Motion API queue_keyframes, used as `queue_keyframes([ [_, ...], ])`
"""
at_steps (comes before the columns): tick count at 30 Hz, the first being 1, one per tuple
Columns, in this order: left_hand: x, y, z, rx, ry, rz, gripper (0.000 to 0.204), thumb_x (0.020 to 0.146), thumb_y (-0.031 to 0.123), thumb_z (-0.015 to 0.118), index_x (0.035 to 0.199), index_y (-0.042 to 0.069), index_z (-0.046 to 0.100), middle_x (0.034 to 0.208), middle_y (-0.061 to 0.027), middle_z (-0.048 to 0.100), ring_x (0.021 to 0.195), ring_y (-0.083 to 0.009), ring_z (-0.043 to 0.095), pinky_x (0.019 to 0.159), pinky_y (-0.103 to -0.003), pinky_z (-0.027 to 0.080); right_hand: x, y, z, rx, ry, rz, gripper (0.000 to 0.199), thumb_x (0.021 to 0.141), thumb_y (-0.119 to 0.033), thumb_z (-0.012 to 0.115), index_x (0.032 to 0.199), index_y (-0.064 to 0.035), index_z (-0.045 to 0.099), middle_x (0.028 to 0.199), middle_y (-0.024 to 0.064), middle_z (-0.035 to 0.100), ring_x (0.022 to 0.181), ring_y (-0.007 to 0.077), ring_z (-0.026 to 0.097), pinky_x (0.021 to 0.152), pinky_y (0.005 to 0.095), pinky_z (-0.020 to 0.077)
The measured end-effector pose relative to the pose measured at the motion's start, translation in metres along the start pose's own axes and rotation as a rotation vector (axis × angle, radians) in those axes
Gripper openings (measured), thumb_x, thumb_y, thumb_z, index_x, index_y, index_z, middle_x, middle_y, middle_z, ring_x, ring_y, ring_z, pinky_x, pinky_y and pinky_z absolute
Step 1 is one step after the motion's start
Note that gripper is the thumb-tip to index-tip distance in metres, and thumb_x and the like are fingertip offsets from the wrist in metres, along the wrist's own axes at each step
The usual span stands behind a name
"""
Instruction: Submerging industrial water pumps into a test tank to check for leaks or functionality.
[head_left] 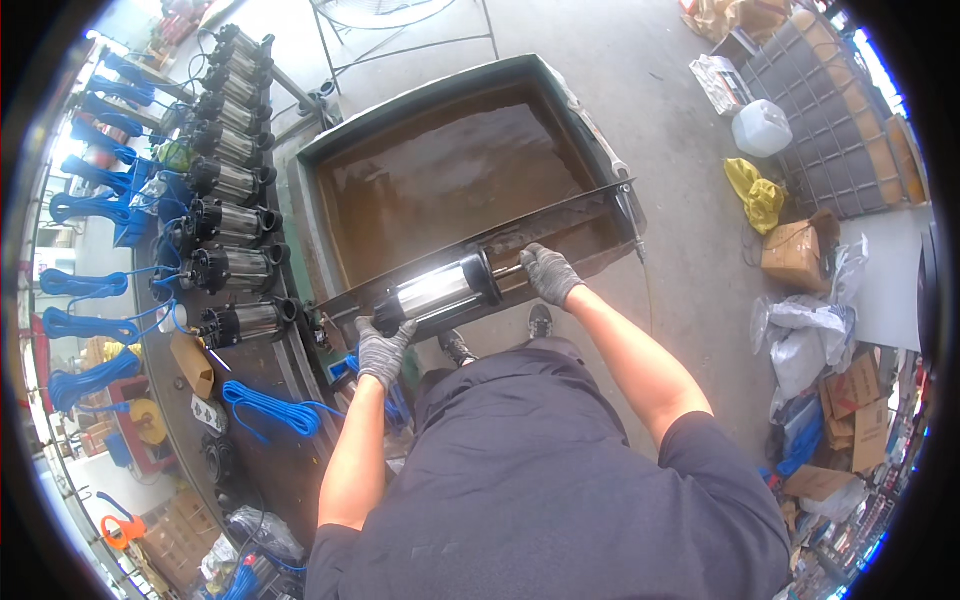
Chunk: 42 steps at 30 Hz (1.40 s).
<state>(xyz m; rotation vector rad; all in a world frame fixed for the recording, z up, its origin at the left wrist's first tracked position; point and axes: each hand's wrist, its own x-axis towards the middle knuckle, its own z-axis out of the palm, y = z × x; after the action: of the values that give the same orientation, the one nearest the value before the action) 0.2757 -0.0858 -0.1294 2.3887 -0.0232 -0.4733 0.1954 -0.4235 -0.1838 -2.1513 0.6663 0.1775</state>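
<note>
A submersible pump (440,290) with a shiny steel body and black ends lies lengthwise on a dark metal rail along the near side of a water tank (307,215). My left hand (383,352), in a grey knit glove, grips the pump's left black end, thumb and fingers apart around it. In the same kind of glove, my right hand (549,275) is closed around a thin metal rod (511,270) that reaches the pump's right end. Whether the rod is joined to the pump I cannot tell. A blue cable beneath my left hand is partly hidden.
Several similar pumps (232,222) line the bench on the left, with coiled blue cables (270,408) beside them. Brown water fills the tank. Rightward stand a caged container (825,120), a white jug (762,128), a yellow sack (754,195) and cardboard boxes (795,252).
</note>
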Motion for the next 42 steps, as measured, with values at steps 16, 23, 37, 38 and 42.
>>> queue_keyframes([
  [16, 0.000, 0.001, -0.001, 0.002, -0.032, -0.027, 0.088, 0.081, 0.040, 0.090, 0.136, -0.006, 0.040, 0.120, -0.0225, 0.068, 0.111, -0.0296, 0.067, 0.098, -0.037, 0.052, 0.014, 0.002, -0.037, 0.553, -0.554, 0.258, 0.052, 0.104, -0.054, 0.058, 0.095, -0.0034, 0.065, 0.063, 0.0040, 0.056, 0.049, 0.0162, 0.054, 0.046, 0.0325, 0.0447],
  [23, -0.001, 0.010, -0.006, 0.030, -0.021, -0.054, 0.086, 0.082, 0.038, 0.090, 0.135, -0.005, 0.039, 0.115, -0.0220, 0.070, 0.106, -0.0291, 0.068, 0.096, -0.038, 0.053, 0.000, 0.006, -0.006, 0.920, -0.367, 0.277, 0.049, 0.110, -0.051, 0.046, 0.102, -0.0062, 0.067, 0.060, 0.0001, 0.049, 0.045, 0.0123, 0.044, 0.041, 0.0310, 0.0349],
  [37, 0.000, 0.014, -0.011, 0.018, -0.162, -0.125, 0.128, 0.077, 0.060, 0.086, 0.154, -0.018, 0.019, 0.145, -0.0384, 0.050, 0.139, -0.0414, 0.051, 0.114, -0.039, 0.043, 0.034, 0.036, 0.019, -0.454, -0.084, -0.484, 0.053, 0.111, -0.048, 0.041, 0.120, -0.0005, 0.062, 0.082, 0.0187, 0.070, 0.068, 0.0192, 0.072, 0.056, 0.0344, 0.0528],
  [38, 0.000, 0.013, -0.011, 0.037, -0.144, -0.143, 0.128, 0.077, 0.060, 0.086, 0.154, -0.018, 0.019, 0.145, -0.0384, 0.050, 0.139, -0.0414, 0.051, 0.114, -0.039, 0.043, 0.032, 0.038, 0.023, -0.317, 0.048, -0.494, 0.048, 0.111, -0.044, 0.044, 0.122, -0.0012, 0.062, 0.087, 0.0171, 0.071, 0.073, 0.0186, 0.073, 0.060, 0.0346, 0.0541],
  [42, 0.000, 0.008, -0.009, 0.058, -0.133, -0.140, 0.128, 0.077, 0.060, 0.087, 0.154, -0.018, 0.019, 0.145, -0.0380, 0.050, 0.138, -0.0407, 0.052, 0.114, -0.039, 0.043, 0.022, 0.026, 0.007, 0.539, -0.323, 0.270, 0.035, 0.110, -0.035, 0.052, 0.124, -0.0040, 0.059, 0.095, 0.0130, 0.072, 0.083, 0.0204, 0.075, 0.069, 0.0367, 0.0591],
])
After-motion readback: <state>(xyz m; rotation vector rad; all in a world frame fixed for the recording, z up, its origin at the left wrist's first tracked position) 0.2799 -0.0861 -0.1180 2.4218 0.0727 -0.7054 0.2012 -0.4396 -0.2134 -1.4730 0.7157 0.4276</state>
